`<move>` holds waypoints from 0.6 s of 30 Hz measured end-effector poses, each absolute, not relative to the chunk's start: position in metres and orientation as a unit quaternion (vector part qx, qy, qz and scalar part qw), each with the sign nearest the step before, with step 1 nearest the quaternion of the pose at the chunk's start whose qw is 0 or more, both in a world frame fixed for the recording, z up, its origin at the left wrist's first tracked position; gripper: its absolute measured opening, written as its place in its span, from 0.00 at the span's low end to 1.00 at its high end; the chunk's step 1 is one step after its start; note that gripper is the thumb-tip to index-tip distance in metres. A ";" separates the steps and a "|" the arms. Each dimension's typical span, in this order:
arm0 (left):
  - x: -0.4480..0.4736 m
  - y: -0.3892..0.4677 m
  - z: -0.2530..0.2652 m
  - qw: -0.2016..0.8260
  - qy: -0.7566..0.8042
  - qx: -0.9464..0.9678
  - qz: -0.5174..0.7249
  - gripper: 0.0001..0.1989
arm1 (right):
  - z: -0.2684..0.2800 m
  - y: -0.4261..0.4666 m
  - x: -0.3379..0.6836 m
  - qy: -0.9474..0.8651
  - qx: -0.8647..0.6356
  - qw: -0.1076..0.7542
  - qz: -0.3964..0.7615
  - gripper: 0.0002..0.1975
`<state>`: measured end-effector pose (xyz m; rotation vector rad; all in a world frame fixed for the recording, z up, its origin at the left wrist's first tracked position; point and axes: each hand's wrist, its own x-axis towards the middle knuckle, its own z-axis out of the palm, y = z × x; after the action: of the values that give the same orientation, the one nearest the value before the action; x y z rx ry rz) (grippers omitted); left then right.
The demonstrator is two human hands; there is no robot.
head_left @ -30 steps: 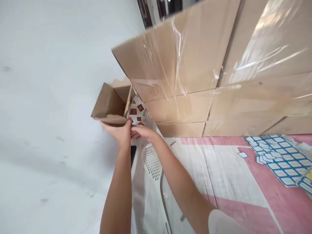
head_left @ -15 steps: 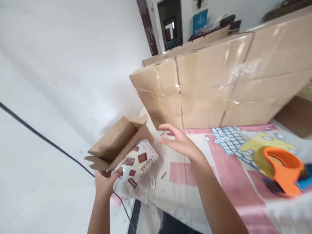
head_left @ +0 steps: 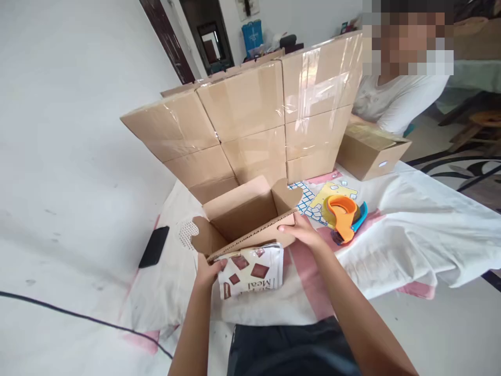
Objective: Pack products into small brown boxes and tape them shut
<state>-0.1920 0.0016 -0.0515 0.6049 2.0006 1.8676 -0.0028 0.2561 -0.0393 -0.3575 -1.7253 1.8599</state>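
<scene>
An empty-looking cardboard box (head_left: pixel 245 209) stands with its flaps up on the cloth in front of me. My left hand (head_left: pixel 208 270) is closed at its near left corner, thumb pressing a white pouch (head_left: pixel 250 275) against the box's outer front side. Brown squares and the word "Meal", upside down, are printed on the pouch. My right hand (head_left: pixel 303 230) grips the box's near right side, with the fingers partly hidden behind the cardboard. To the right of that hand lies an orange and blue tape dispenser (head_left: pixel 341 222).
Stacked, taped cartons (head_left: pixel 250 115) form a wall behind the box. A black phone-like object (head_left: pixel 154 246) lies at left. Across the table, a person (head_left: pixel 410 104) is at another carton (head_left: pixel 371 156). A dark cable (head_left: pixel 78 315) runs along the left.
My right hand has come from open in the air to gripping the box. Box and pouch have swung in front of me, toward the stacked cartons. The view has turned right, showing the other person.
</scene>
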 end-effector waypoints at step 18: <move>-0.161 -0.029 -0.068 0.172 0.791 0.126 0.573 0.19 | -0.045 0.242 -0.017 -0.643 -0.190 0.320 0.670 0.47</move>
<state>-0.1611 -0.0292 -0.0677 0.3584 2.2455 1.6255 -0.0165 0.2416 -0.0451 -0.4981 -1.6895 1.7603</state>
